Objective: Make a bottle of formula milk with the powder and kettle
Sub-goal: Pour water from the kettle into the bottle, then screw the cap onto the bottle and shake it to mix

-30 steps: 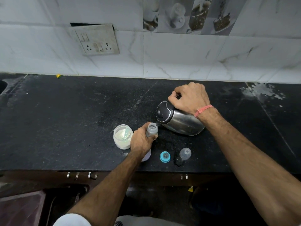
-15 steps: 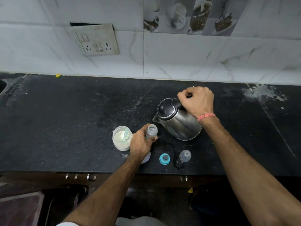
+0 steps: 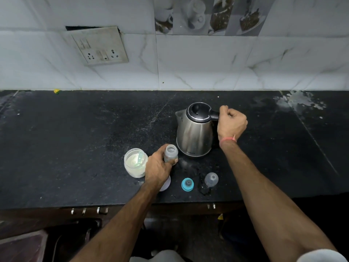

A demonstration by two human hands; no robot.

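gripping bottle (image 3: 171, 154) in l hand (image 3: 157, 170) fingers (image 3: 174, 161).

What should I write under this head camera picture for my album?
Left hand holds the open baby bottle while right hand grips the upright kettle.

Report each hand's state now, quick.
Left hand: closed around the baby bottle.
Right hand: closed on the kettle handle.

1 kettle (image 3: 194, 133), 1 bottle (image 3: 171, 153), 1 jar (image 3: 135, 163), 2 caps (image 3: 187, 184).
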